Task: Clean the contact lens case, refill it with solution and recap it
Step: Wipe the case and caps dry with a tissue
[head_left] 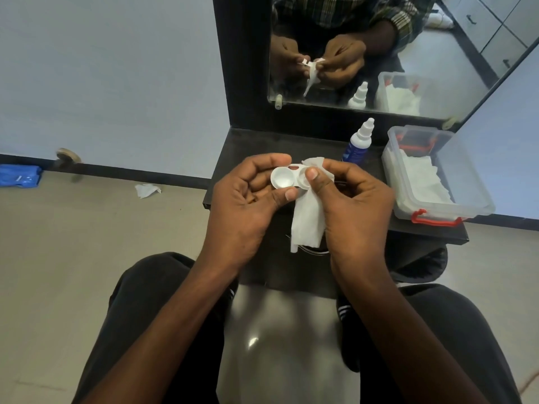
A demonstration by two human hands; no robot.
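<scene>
A white contact lens case (pixel 282 177) is held in front of me above the black shelf, its left well open and facing up. My left hand (pixel 248 196) grips the case by its left end, thumb under the rim. My right hand (pixel 347 193) pinches a white tissue (pixel 307 220) against the case's right well, which the tissue and thumb hide. The tissue hangs down below the hands. A solution bottle (pixel 358 142) with a white nozzle and blue label stands upright on the shelf behind my right hand. No caps are visible.
A clear plastic box (pixel 466 182) with red latches, holding white tissues, sits on the right of the black shelf (pixel 233 147). A mirror (pixel 408 53) rises behind it. A crumpled tissue (pixel 147 190) and a blue packet (pixel 19 175) lie on the floor at left.
</scene>
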